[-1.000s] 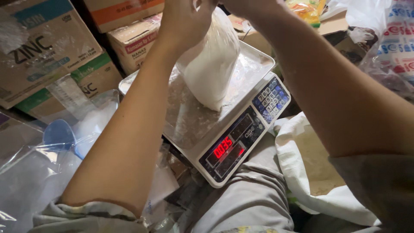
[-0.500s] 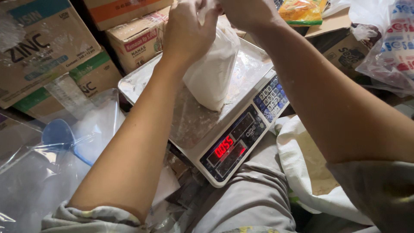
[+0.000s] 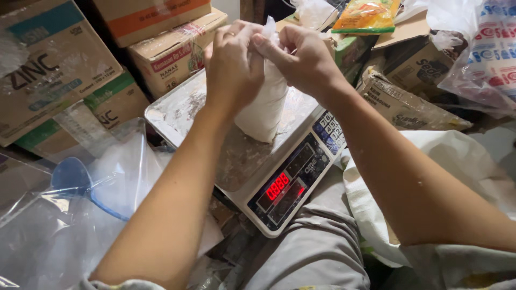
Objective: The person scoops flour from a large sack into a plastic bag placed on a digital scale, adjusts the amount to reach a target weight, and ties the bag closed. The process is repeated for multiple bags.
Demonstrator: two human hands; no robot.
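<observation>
A: The plastic bag of white powder [image 3: 263, 110] stood upright on the steel pan of the digital scale [image 3: 177, 110], didn't it?

B: It did. We had our left hand [image 3: 232, 72] and right hand [image 3: 306, 62] both closed on its twisted neck, fingers pinched tight around the plastic, right above the pan.

A: And the scale's red display [image 3: 278, 186] was lit, facing us, near our knee.

B: To the left we saw a blue scoop [image 3: 72, 174] lying under clear plastic sheeting. Cardboard boxes [image 3: 48, 64] were stacked behind the scale, with a white sack [image 3: 467, 156] on our right.
</observation>
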